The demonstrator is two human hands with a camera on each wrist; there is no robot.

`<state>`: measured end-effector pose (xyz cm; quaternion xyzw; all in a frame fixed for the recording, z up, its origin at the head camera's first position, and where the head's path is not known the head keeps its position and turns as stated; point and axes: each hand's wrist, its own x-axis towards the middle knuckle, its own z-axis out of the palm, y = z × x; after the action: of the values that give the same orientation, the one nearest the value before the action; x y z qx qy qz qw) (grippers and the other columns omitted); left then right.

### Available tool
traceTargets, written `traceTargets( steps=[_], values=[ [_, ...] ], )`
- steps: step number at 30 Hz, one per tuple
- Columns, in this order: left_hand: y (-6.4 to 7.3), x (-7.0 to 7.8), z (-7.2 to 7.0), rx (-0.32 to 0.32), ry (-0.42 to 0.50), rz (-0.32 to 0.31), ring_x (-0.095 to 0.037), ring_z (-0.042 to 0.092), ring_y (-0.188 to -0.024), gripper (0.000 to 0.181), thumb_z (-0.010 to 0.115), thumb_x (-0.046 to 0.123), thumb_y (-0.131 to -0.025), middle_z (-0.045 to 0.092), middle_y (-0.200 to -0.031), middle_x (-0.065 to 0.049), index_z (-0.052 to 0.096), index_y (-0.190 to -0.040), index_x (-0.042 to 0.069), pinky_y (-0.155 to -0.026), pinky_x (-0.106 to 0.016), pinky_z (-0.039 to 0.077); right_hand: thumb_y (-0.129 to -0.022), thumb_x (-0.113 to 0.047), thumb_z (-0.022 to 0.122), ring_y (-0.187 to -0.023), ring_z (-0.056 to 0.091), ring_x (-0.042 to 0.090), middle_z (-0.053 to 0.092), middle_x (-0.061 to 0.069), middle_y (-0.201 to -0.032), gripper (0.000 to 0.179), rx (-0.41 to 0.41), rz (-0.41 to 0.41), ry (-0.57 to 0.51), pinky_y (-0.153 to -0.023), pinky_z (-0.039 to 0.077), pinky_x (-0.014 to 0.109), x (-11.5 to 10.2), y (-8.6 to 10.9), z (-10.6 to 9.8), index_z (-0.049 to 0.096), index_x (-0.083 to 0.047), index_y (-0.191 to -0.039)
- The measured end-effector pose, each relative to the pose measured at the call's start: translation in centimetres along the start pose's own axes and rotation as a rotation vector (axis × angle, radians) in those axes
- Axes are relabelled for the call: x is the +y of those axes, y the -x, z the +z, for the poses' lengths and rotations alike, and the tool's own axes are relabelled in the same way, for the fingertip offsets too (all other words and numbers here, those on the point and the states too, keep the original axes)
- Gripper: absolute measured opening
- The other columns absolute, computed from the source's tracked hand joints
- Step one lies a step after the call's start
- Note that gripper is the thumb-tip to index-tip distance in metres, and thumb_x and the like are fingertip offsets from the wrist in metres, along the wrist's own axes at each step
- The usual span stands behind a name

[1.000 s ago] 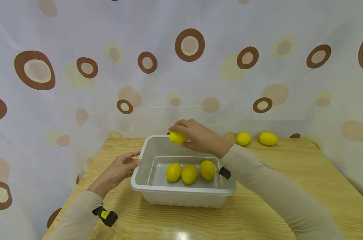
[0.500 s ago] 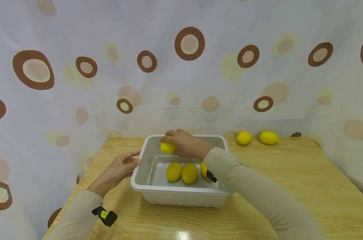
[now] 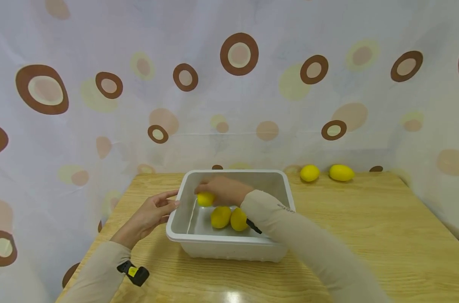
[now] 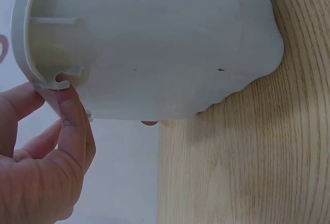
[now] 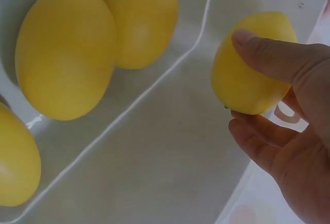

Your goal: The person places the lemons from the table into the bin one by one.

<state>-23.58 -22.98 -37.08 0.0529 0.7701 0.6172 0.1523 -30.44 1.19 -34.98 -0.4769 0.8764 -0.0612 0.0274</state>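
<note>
A light grey plastic basin [image 3: 235, 249] stands on the wooden table. Inside its far left part, above the floor, my right hand [image 3: 226, 190] grips a yellow lemon [image 3: 205, 199]; in the right wrist view the thumb lies over one side of this lemon [image 5: 252, 74] and the fingers curl under it. My left hand [image 3: 150, 215] pinches the basin's left rim, thumb and fingers on either side of it in the left wrist view. Two lemons show on the basin floor in the head view; the right wrist view also shows a third lemon [image 5: 15, 157], which my right forearm hides from the head camera.
Two more lemons, a rounder one [image 3: 310, 173] and a longer one [image 3: 341, 172], lie at the table's back edge, right of the basin. A patterned curtain [image 3: 267, 105] hangs behind the wooden table [image 3: 366, 219]. Each sleeve carries a black wrist strap.
My right hand has carried its lemon left and down, from above the far rim into the basin. My left hand has stayed on the rim.
</note>
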Motion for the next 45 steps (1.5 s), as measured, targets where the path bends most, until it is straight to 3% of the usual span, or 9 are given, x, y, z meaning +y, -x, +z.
traceTargets(
  steps=[6, 13, 19, 25, 33, 45],
  values=[
    [0.2, -0.4, 0.0, -0.005, 0.015, 0.003, -0.019, 0.062, -0.103, 0.062, 0.058, 0.025, -0.098, 0.059, -0.119, -0.017, 0.031, -0.149, 0.003, -0.09, -0.036, 0.052, -0.081, -0.006, 0.076, -0.108, 0.057, 0.018, 0.058, -0.004, -0.13, 0.058, -0.055, -0.006, 0.035, -0.104, 0.041, 0.031, -0.4, -0.7, 0.8, 0.057, -0.026, -0.133],
    [0.3, -0.4, -0.1, -0.009, 0.018, 0.01, -0.018, 0.062, -0.102, 0.063, 0.058, 0.026, -0.097, 0.061, -0.115, -0.013, 0.031, -0.149, 0.004, -0.09, -0.036, 0.052, -0.087, 0.0, 0.067, -0.104, 0.062, 0.018, 0.064, 0.0, -0.122, 0.039, 0.001, -0.03, 0.079, -0.099, 0.046, 0.028, -0.1, -1.5, 1.2, 0.067, -0.019, -0.121],
    [0.2, -0.4, -0.1, -0.006, 0.017, 0.006, -0.017, 0.062, -0.102, 0.063, 0.058, 0.025, -0.097, 0.062, -0.114, -0.012, 0.031, -0.149, 0.003, -0.09, -0.036, 0.052, -0.086, -0.003, 0.07, -0.112, 0.059, 0.021, 0.061, 0.001, -0.127, 0.041, -0.035, -0.034, 0.078, -0.102, 0.043, 0.031, 0.0, -1.7, 1.6, 0.065, -0.019, -0.123],
    [0.2, -0.2, 0.0, -0.004, 0.011, 0.01, -0.018, 0.062, -0.103, 0.063, 0.059, 0.026, -0.097, 0.06, -0.119, -0.017, 0.032, -0.149, 0.003, -0.091, -0.036, 0.052, -0.085, -0.009, 0.073, -0.113, 0.058, 0.018, 0.06, -0.001, -0.127, 0.043, -0.082, 0.01, 0.038, -0.103, 0.042, 0.031, 0.2, -1.6, 1.8, 0.064, -0.021, -0.125],
    [0.2, -0.3, 0.0, 0.0, 0.008, 0.007, -0.016, 0.062, -0.102, 0.062, 0.058, 0.025, -0.097, 0.06, -0.117, -0.015, 0.031, -0.149, 0.003, -0.091, -0.036, 0.052, -0.083, -0.012, 0.075, -0.121, 0.054, 0.016, 0.058, -0.003, -0.131, 0.049, -0.168, 0.079, -0.059, -0.106, 0.039, 0.032, -0.1, -1.2, 2.0, 0.062, -0.022, -0.129],
    [0.1, -0.1, 0.1, -0.003, 0.004, 0.005, -0.016, 0.062, -0.102, 0.062, 0.058, 0.025, -0.097, 0.06, -0.117, -0.015, 0.032, -0.149, 0.004, -0.091, -0.035, 0.052, -0.085, -0.014, 0.074, -0.123, 0.052, 0.017, 0.057, -0.003, -0.134, 0.047, -0.194, 0.122, -0.113, -0.108, 0.037, 0.033, 0.3, -0.8, 2.1, 0.061, -0.022, -0.129]
  ],
)
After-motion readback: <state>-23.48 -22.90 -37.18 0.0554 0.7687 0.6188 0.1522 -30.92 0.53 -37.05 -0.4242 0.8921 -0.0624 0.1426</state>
